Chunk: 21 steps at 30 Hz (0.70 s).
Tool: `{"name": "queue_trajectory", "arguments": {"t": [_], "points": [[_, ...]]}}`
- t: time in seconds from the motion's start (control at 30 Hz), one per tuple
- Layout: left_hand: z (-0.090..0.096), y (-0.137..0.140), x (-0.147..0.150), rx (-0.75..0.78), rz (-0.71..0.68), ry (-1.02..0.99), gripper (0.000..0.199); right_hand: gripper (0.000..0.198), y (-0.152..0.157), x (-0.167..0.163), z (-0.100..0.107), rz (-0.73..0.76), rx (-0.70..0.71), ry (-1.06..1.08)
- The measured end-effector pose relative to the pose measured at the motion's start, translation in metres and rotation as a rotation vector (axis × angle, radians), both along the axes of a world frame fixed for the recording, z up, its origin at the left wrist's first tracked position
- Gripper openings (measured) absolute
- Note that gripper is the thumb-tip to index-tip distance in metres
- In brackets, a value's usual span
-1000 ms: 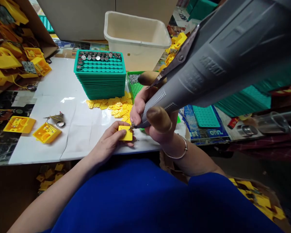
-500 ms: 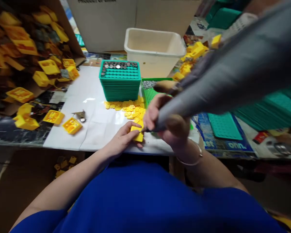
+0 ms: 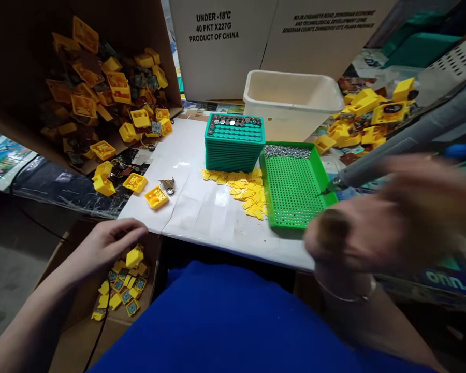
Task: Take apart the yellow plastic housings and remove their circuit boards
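Head view catches our left hand (image 3: 114,241) just above a yellow case (image 3: 134,256) over a box (image 3: 81,336) likely set low to receive such pieces, our blurred right hand (image 3: 376,228) near the driver (image 3: 396,145), neither grip one we can tell.

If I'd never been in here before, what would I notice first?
Probably the jumble of yellow plastic cases in the cardboard box at the upper left. Next comes the bright green tray right of the middle, with shiny metal bits at its far end and a stack of teal trays beside it. The blurred right hand stands out too, near the grey tool.
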<state>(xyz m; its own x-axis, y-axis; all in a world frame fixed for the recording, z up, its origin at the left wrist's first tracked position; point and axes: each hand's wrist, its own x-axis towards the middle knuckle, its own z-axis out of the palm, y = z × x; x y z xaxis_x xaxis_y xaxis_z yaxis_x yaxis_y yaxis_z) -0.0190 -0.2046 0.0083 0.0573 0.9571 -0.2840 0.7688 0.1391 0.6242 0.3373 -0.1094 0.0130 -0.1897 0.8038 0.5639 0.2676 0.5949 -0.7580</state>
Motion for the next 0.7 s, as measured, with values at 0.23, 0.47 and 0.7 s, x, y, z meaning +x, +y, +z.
{"name": "queue_trajectory", "arguments": {"t": [0.23, 0.47, 0.7], "points": [[-0.025, 0.046, -0.007, 0.440, -0.092, 0.135, 0.027, 0.035, 0.027, -0.146, -0.037, 0.418, -0.024, -0.929], [-0.037, 0.045, 0.018, 0.489, -0.031, 0.116, 0.008, 0.024, 0.042, -0.173, -0.044, 0.401, 0.022, -0.978], [-0.042, 0.035, 0.063, 0.512, 0.014, 0.097, 0.013, 0.042, 0.028, -0.096, -0.048, 0.279, 0.288, -0.770]]}}
